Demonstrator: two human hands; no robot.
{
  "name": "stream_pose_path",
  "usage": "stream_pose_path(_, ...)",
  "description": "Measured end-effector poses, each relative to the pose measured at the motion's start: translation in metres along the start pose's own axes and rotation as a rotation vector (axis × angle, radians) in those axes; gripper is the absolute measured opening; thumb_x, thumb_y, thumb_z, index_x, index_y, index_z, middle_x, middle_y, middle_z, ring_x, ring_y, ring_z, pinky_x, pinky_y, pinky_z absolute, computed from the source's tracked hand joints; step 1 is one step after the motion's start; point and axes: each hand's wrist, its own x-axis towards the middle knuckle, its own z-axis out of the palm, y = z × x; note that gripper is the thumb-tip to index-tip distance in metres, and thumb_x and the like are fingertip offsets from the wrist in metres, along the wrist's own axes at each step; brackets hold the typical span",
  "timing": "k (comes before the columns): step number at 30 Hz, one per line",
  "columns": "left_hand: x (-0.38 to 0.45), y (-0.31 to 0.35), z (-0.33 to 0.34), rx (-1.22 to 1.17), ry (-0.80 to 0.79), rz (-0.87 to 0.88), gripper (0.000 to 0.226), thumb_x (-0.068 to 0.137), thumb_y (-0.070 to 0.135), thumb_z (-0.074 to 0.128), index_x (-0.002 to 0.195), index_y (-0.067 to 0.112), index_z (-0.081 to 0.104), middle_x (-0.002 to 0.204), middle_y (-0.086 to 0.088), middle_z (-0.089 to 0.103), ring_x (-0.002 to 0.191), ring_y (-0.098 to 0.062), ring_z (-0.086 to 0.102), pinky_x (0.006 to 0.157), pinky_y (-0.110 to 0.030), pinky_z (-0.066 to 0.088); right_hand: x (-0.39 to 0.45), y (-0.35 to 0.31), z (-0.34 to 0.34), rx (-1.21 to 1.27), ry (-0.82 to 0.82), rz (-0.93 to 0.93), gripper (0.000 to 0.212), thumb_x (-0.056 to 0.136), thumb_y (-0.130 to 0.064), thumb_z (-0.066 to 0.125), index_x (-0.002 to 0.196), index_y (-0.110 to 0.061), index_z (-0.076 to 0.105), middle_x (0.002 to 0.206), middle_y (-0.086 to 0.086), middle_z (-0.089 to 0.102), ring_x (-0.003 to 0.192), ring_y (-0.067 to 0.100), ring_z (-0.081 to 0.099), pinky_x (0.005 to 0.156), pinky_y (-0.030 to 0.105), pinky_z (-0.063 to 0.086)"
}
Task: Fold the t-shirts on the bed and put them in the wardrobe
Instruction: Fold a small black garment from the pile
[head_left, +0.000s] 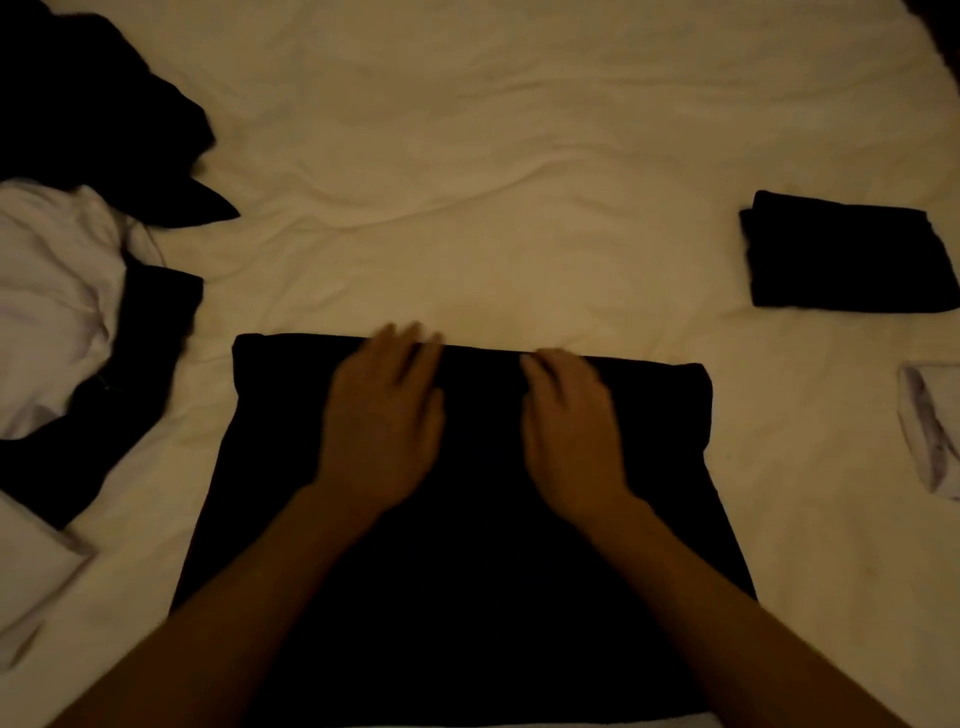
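A single head-worn view is given, aimed forward and steeply down onto the cream, wrinkled bedsheet (519, 156) from close above. Both bare forearms are seen entering from six o'clock. The bed's far side lies toward twelve o'clock. No second view is supplied.

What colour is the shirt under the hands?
Black. The shirt lies flat on the cream bed, seen in the head view.
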Motion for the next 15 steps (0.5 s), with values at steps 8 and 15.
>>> stream_pose_path(8,-0.012,0.004,0.040,0.241,-0.231,-0.112,0.057,0.099,0.033,0.032,0.154,0.018,0.031,0.162,-0.007,0.024,0.150,-0.032,0.019,0.120,-0.052,0.010,-0.007,0.014,0.030,-0.192,-0.223,0.016,0.054,0.104,-0.033,0.031,0.145,0.000,0.043,0.153,0.017,0.039,0.141,0.032,0.038,0.118,0.046,0.024)
stream_pose_path(15,-0.018,-0.111,-0.009,0.168,-0.138,-0.208,0.057,0.097,0.046,0.035,0.135,0.008,0.057,0.128,-0.019,0.057,0.117,-0.042,0.051,0.099,-0.055,0.040,-0.016,0.120,-0.023,-0.234,-0.223,0.217,0.059,0.099,-0.045,0.028,0.135,-0.006,0.054,0.129,0.014,0.059,0.120,0.033,0.052,0.107,0.051,0.033)
